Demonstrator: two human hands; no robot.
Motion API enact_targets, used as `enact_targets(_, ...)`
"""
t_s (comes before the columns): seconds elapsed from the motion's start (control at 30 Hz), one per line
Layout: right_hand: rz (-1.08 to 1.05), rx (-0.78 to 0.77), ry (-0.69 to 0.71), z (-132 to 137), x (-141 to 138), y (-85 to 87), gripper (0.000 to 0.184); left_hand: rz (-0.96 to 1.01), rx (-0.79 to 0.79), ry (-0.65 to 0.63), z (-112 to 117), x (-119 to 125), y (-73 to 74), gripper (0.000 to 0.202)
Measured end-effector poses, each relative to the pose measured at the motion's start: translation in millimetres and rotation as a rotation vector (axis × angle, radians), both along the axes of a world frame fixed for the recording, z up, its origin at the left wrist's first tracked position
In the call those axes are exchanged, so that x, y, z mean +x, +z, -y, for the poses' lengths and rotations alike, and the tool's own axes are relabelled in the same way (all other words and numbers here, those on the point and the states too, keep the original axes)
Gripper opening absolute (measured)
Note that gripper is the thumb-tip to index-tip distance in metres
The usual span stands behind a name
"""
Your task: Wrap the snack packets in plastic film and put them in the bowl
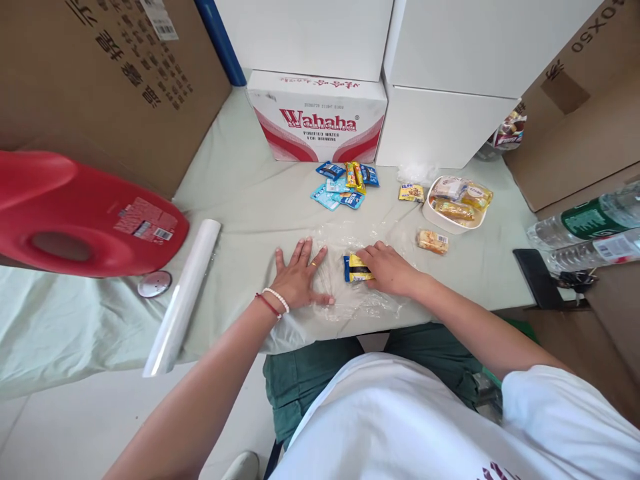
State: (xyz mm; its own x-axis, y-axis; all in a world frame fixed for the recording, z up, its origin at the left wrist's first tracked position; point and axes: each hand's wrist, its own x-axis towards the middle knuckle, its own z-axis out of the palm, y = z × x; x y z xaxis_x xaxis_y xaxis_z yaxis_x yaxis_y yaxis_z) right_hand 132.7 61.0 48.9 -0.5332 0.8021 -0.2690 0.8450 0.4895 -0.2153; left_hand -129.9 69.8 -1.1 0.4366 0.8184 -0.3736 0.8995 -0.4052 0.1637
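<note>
A sheet of clear plastic film (340, 293) lies flat on the cloth-covered table in front of me. My left hand (299, 275) rests palm down at the film's left edge, its fingers spread. Near the middle of the film, my right hand (387, 268) grips a small yellow and blue snack packet (354, 269) from its right side, covering part of it. Beyond the film is a pile of small blue and yellow snack packets (345, 185). To the right of my right hand lies a wrapped bread snack (433, 242).
A white bowl (453, 224) of wrapped snacks stands at the right, beside a yellow packet (411, 193). A film roll (184, 293) and a red jug (90, 217) are at the left. A Wahaha carton (320, 123) and white boxes close the back. Plastic bottles (590, 223) lie far right.
</note>
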Motion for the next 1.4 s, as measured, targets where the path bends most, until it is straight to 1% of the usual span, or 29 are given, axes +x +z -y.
enact_targets(0.1,0.026,0.031,-0.018,0.4,5.1,-0.5,0.046,0.005,0.006,0.006,0.2,0.0,-0.4,0.131)
enact_targets(0.17,0.019,0.030,-0.049,-2.5,13.3,2.3,0.045,0.013,0.005,0.006,0.5,-0.1,-0.8,0.133)
enact_targets(0.23,-0.018,0.019,-0.089,-8.3,23.8,9.9,0.045,0.026,-0.004,0.005,0.6,-0.3,-1.2,0.133)
enact_targets(0.33,-0.106,0.011,-0.130,-19.7,33.8,27.3,0.045,0.037,-0.015,0.008,0.4,-0.5,-1.0,0.134)
enact_targets(0.43,-0.199,0.003,-0.105,-27.4,24.8,38.6,0.048,0.030,-0.019,0.011,-0.1,-0.1,0.6,0.136)
enact_targets(0.47,-0.216,-0.011,-0.078,-28.5,18.0,38.5,0.048,0.023,-0.021,0.012,-0.3,0.3,1.5,0.137)
enact_targets(0.53,-0.213,-0.062,-0.011,-29.2,3.4,31.7,0.046,0.005,-0.032,0.012,-0.5,1.3,3.5,0.138)
enact_targets(0.6,-0.172,-0.107,0.023,-29.9,-5.2,18.3,0.042,-0.016,-0.045,0.015,-0.7,2.1,4.9,0.139)
enact_targets(0.63,-0.148,-0.113,0.017,-30.7,-5.0,10.5,0.041,-0.026,-0.048,0.016,-0.8,2.3,5.1,0.139)
enact_targets(0.7,-0.102,-0.082,-0.044,-33.2,6.2,-4.1,0.041,-0.039,-0.043,0.018,-1.1,2.2,4.4,0.140)
enact_targets(0.77,-0.063,-0.037,-0.137,-36.1,29.1,-14.0,0.040,-0.044,-0.033,0.015,-1.3,1.8,3.0,0.140)
enact_targets(0.8,-0.043,-0.021,-0.183,-37.4,42.6,-16.1,0.040,-0.043,-0.030,0.014,-1.4,1.7,2.2,0.141)
enact_targets(0.87,-0.013,-0.005,-0.265,-39.8,67.7,-14.1,0.039,-0.040,-0.031,0.015,-1.4,1.5,1.3,0.141)
enact_targets(0.93,-0.020,0.002,-0.327,-41.8,83.7,-4.2,0.041,-0.035,-0.034,0.019,-1.3,1.6,0.8,0.141)
enact_targets(0.97,-0.044,0.007,-0.344,-42.5,86.7,2.9,0.042,-0.032,-0.035,0.020,-1.4,1.6,0.7,0.141)
enact_targets(1.03,-0.111,0.021,-0.326,-42.8,81.8,18.4,0.046,-0.028,-0.034,0.020,-1.6,1.6,0.4,0.141)
enact_targets(1.1,-0.166,0.025,-0.225,-41.6,64.4,31.0,0.049,-0.030,-0.033,0.022,-1.8,1.7,0.4,0.141)
enact_targets(1.17,-0.182,-0.001,-0.092,-38.8,39.7,35.9,0.048,-0.040,-0.034,0.026,-1.8,2.1,1.0,0.141)
enact_targets(1.23,-0.143,-0.053,0.004,-35.1,14.5,31.3,0.046,-0.052,-0.039,0.031,-1.8,2.9,2.2,0.141)
enact_targets(1.27,-0.107,-0.078,0.027,-33.1,3.8,26.1,0.045,-0.055,-0.041,0.032,-1.7,3.4,2.8,0.141)
enact_targets(1.33,-0.034,-0.107,0.024,-29.3,-10.5,13.6,0.048,-0.060,-0.048,0.037,-1.6,4.4,3.7,0.142)
enact_targets(1.4,-0.019,-0.112,-0.007,-26.3,-14.1,3.1,0.054,-0.060,-0.054,0.044,-1.5,5.1,3.6,0.142)
